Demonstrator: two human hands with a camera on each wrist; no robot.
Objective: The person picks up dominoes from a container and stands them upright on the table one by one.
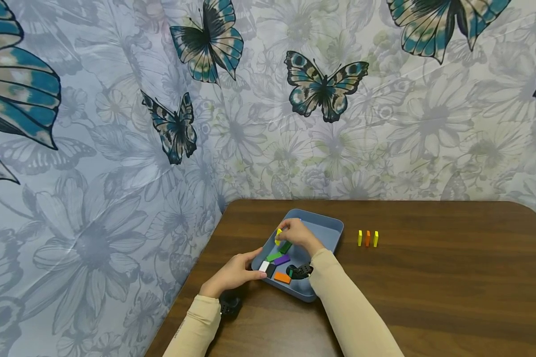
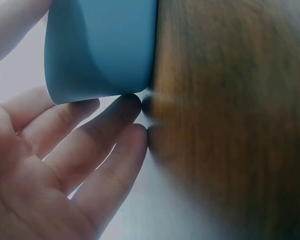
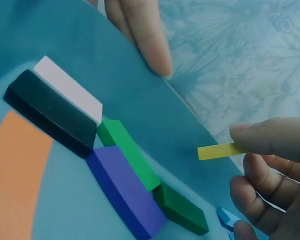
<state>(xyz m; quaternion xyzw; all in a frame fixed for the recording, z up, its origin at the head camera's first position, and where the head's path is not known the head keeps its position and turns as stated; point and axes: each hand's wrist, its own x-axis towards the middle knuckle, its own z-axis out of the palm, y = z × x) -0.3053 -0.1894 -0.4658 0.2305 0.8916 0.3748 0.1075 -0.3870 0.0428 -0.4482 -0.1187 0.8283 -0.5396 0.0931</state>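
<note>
My right hand (image 1: 298, 234) pinches a yellow block (image 3: 219, 151) between thumb and fingers, above the far left side of the blue-grey tray (image 1: 328, 223). At the tray's near left corner, my left hand (image 1: 234, 270) grips the wall, thumb and fingers spread around it. Inside the tray lie a white block (image 3: 70, 90), a black block (image 3: 52, 112), an orange block (image 3: 17, 175), a light green block (image 3: 130, 155), a purple block (image 3: 125, 192) and a dark green block (image 3: 181, 209). A blue block (image 3: 226, 218) shows partly past the dark green one.
Right of the tray, two yellow blocks (image 1: 360, 238) and an orange block (image 1: 368, 238) stand upright in a row on the brown wooden table (image 1: 451, 277). A butterfly-patterned wall covering (image 1: 259, 148) borders the table's back and left sides.
</note>
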